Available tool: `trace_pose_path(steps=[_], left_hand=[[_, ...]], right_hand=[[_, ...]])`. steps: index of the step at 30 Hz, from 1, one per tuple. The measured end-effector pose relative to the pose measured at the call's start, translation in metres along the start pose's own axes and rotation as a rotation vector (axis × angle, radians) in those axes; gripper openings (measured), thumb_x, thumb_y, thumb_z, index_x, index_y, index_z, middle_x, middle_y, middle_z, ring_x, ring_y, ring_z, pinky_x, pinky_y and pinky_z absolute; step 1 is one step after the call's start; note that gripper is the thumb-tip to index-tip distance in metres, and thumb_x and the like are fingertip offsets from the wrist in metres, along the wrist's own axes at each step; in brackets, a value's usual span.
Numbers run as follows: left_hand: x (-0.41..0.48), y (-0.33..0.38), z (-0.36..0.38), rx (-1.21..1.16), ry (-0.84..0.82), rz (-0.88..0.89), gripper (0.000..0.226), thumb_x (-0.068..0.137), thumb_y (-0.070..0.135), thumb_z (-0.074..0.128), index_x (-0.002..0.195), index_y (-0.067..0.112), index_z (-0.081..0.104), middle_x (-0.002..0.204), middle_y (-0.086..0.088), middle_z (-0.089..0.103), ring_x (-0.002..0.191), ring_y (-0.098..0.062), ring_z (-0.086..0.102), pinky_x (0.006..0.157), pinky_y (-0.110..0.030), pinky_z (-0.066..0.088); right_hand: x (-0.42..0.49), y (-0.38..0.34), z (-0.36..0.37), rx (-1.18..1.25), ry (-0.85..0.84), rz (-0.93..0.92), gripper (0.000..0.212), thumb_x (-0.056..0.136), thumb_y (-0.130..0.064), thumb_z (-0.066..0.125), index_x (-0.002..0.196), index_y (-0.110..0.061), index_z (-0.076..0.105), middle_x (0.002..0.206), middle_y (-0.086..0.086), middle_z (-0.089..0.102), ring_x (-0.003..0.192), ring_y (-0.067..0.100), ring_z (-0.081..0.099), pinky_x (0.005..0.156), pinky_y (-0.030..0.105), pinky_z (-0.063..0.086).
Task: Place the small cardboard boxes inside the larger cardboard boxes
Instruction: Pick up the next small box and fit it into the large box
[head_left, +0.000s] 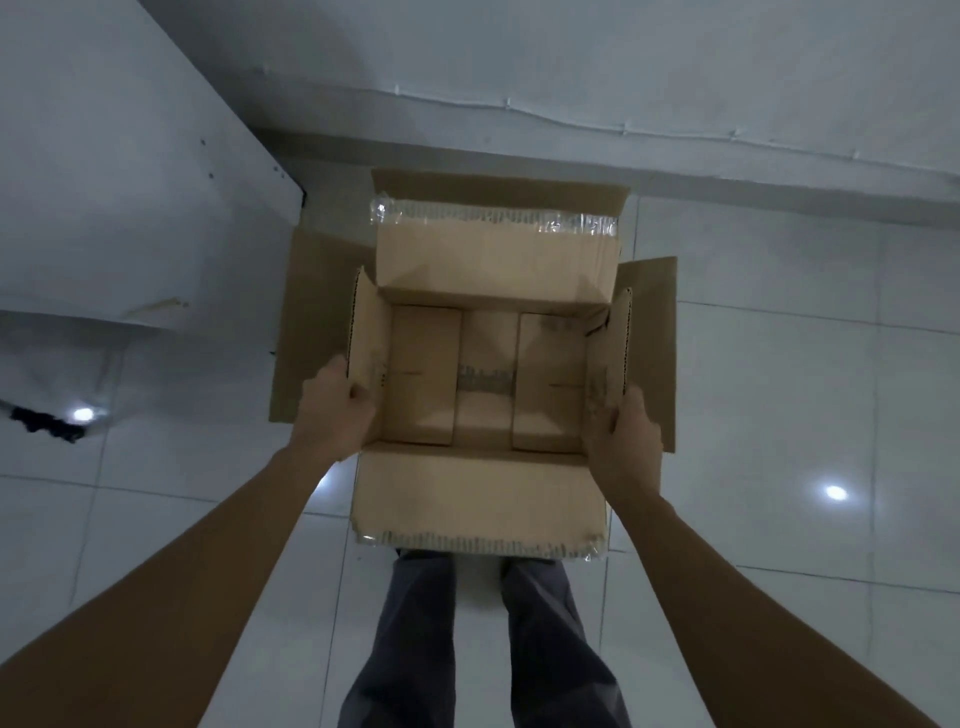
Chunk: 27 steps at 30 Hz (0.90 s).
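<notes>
gripping large open box (480, 499) side flaps, left hand (332, 410), right hand (626, 441), small boxes (423, 374) inside

White glossy floor tiles (779, 395) w/ grey grout lines, two ceiling-light glares on them: one at right (835, 492), one at left (82, 414). White wall (571, 57) along far edge of floor, thin cable (519, 106) clipped across it, sagging between clips. White panel (130, 156) at left, a few small dark holes near its right edge. Dark crumpled item (44, 422) on floor by left glare, too dim to ID. Grey trouser legs (540, 649) at near edge
</notes>
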<state>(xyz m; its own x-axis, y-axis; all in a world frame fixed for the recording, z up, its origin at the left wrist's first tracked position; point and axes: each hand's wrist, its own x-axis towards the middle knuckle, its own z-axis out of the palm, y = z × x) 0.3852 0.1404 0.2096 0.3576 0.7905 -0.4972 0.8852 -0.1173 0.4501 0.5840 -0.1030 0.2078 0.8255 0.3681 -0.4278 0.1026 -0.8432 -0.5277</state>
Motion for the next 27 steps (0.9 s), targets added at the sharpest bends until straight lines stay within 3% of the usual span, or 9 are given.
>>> trace_pose_path(steps=[3, 6, 9, 12, 14, 17, 21, 24, 27], left_hand=[[0.036, -0.006, 0.021, 0.033, 0.019, 0.036, 0.003, 0.087, 0.008, 0.045, 0.086, 0.005, 0.047, 0.071, -0.007, 0.054, 0.06, -0.017, 0.053, 0.046, -0.026, 0.036], [0.077, 0.002, 0.03, 0.071, 0.033, 0.083, 0.008, 0.085, 0.01, 0.05, 0.083, 0.003, 0.05, 0.076, -0.014, 0.057, 0.071, -0.034, 0.058, 0.055, -0.033, 0.044], [0.107, 0.018, 0.031, 0.087, -0.002, 0.075, 0.007, 0.083, 0.009, 0.052, 0.079, 0.005, 0.049, 0.081, -0.018, 0.058, 0.081, -0.039, 0.06, 0.058, -0.032, 0.044], [0.119, 0.026, 0.038, 0.104, 0.004, 0.089, 0.012, 0.085, 0.01, 0.049, 0.093, 0.0, 0.051, 0.093, -0.023, 0.06, 0.086, -0.04, 0.059, 0.07, -0.043, 0.052], [0.119, 0.026, 0.048, 0.086, 0.027, 0.085, 0.012, 0.086, 0.01, 0.046, 0.093, 0.001, 0.049, 0.087, -0.017, 0.057, 0.081, -0.034, 0.052, 0.067, -0.039, 0.047], [0.121, 0.015, 0.065, 0.028, 0.062, 0.077, 0.005, 0.086, 0.009, 0.044, 0.088, 0.005, 0.045, 0.071, -0.003, 0.045, 0.074, -0.026, 0.043, 0.062, -0.032, 0.033], [0.126, -0.006, 0.09, -0.005, 0.054, 0.072, 0.006, 0.088, 0.005, 0.045, 0.091, 0.009, 0.041, 0.068, 0.001, 0.045, 0.079, -0.029, 0.049, 0.064, -0.034, 0.036], [0.127, -0.02, 0.11, -0.029, 0.036, 0.06, 0.021, 0.09, 0.003, 0.044, 0.111, 0.003, 0.044, 0.08, -0.011, 0.056, 0.082, -0.035, 0.059, 0.069, -0.039, 0.048], [0.126, -0.034, 0.132, -0.039, -0.021, 0.047, 0.041, 0.09, 0.002, 0.045, 0.13, 0.002, 0.037, 0.084, -0.01, 0.058, 0.082, -0.034, 0.062, 0.073, -0.041, 0.052]], right_hand=[[0.031, -0.002, 0.023, -0.065, 0.027, -0.029, 0.01, 0.092, -0.01, 0.045, 0.1, -0.014, 0.041, 0.069, 0.0, 0.054, 0.062, 0.028, 0.056, 0.053, 0.035, 0.043], [0.067, -0.014, 0.038, -0.178, 0.08, -0.086, 0.011, 0.088, -0.007, 0.048, 0.089, -0.015, 0.042, 0.066, -0.007, 0.044, 0.057, 0.018, 0.046, 0.054, 0.032, 0.037], [0.096, -0.026, 0.043, -0.242, 0.098, -0.079, 0.012, 0.087, -0.002, 0.045, 0.086, -0.014, 0.042, 0.066, -0.007, 0.04, 0.055, 0.008, 0.035, 0.048, 0.03, 0.029], [0.107, -0.028, 0.047, -0.164, 0.101, -0.061, 0.014, 0.086, -0.002, 0.043, 0.093, -0.014, 0.041, 0.069, -0.003, 0.047, 0.059, 0.018, 0.048, 0.055, 0.036, 0.041], [0.107, -0.026, 0.051, -0.1, 0.091, -0.064, 0.013, 0.086, -0.007, 0.044, 0.096, -0.014, 0.04, 0.071, 0.001, 0.051, 0.064, 0.027, 0.055, 0.055, 0.04, 0.047], [0.106, -0.015, 0.062, -0.024, 0.058, -0.058, 0.016, 0.084, -0.009, 0.047, 0.097, -0.013, 0.038, 0.069, 0.005, 0.054, 0.062, 0.026, 0.056, 0.05, 0.038, 0.046], [0.111, 0.01, 0.085, -0.005, 0.052, -0.037, 0.018, 0.085, 0.002, 0.043, 0.095, -0.012, 0.035, 0.063, 0.007, 0.05, 0.053, 0.026, 0.052, 0.046, 0.033, 0.038], [0.117, 0.023, 0.107, -0.014, 0.048, -0.019, 0.017, 0.087, 0.003, 0.035, 0.097, -0.011, 0.033, 0.067, 0.013, 0.053, 0.058, 0.036, 0.055, 0.048, 0.038, 0.041], [0.127, 0.037, 0.125, -0.051, 0.058, -0.024, 0.016, 0.091, 0.0, 0.036, 0.1, -0.012, 0.033, 0.076, 0.015, 0.058, 0.063, 0.037, 0.057, 0.052, 0.039, 0.043]])
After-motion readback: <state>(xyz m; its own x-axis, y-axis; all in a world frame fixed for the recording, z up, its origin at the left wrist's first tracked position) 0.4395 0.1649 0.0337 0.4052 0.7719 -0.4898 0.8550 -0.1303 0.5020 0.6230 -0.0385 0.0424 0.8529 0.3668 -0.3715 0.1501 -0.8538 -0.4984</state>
